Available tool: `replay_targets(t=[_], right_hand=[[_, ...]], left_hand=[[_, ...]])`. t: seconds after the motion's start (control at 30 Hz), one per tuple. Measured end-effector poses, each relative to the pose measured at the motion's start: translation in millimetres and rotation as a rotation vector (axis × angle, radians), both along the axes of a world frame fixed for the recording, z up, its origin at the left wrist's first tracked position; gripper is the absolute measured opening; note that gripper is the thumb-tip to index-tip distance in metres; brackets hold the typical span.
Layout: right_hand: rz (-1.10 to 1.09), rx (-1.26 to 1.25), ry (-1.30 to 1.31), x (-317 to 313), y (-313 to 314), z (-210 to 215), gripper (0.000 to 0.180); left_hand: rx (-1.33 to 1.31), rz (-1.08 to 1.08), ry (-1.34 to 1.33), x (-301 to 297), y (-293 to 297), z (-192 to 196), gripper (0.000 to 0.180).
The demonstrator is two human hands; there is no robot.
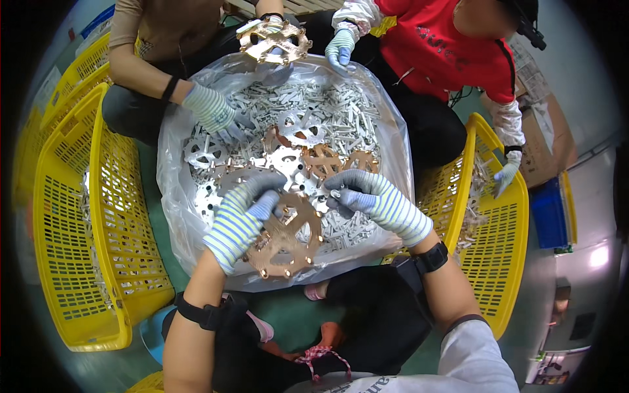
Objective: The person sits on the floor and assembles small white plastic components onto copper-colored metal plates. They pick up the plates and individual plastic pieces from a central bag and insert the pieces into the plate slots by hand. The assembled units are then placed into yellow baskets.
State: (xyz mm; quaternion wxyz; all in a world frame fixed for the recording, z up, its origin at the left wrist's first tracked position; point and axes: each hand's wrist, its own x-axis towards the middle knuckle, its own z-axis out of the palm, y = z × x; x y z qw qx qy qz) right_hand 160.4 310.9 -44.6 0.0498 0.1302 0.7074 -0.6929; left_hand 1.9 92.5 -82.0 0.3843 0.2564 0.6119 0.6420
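My left hand (239,219), in a striped glove with grey fingers, is closed on the edge of a copper-coloured spoked metal disc (282,252) with small knobs round its rim. The disc is tilted over the near side of a large plastic-lined container (187,242). To its right, my right hand (383,203), gloved alike, pinches a small silvery metal piece (336,194). Beyond my hands, several silver discs (301,127) and copper-coloured discs (322,161) lie on a heap of small pale metal strips (347,108).
Yellow slatted baskets (134,229) stand at left, another basket (488,262) at right with metal strips. Across the container, a co-worker's gloved hand (213,111) reaches in; above it a copper disc (275,42) is held up. Another co-worker's gloved hand (341,49) rests near the rim.
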Motion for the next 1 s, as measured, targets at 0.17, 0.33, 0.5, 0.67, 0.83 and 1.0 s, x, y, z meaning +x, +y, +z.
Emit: replay_targets(t=[0.17, 0.33, 0.5, 0.67, 0.83, 1.0], right_hand=[[-0.039, -0.088, 0.058, 0.5, -5.7, 2.9, 0.035], [0.050, -0.115, 0.084, -3.0, -22.8, -2.3, 0.029], [-0.028, -0.087, 0.054, 2.0, -10.3, 0.0, 0.035], [-0.335, -0.083, -0.052, -7.7, -4.0, -2.1, 0.035], [-0.298, 0.112, 0.038, -2.8, -13.1, 5.7, 0.035], [-0.380, 0.129, 0.061, -8.0, -15.6, -0.1, 0.032]], left_hand=[[-0.133, -0.168, 0.265, 8.8, 1.8, 5.0, 0.028], [-0.190, -0.199, 0.174, 20.0, 12.0, 10.0, 0.029], [-0.200, -0.138, 0.335, 11.8, 12.2, 9.6, 0.031], [-0.269, -0.056, 0.351, 9.9, 9.0, 10.6, 0.028], [-0.240, -0.084, 0.491, 20.3, 4.5, 13.1, 0.032], [-0.178, -0.080, 0.677, 21.4, 0.8, 10.0, 0.036]])
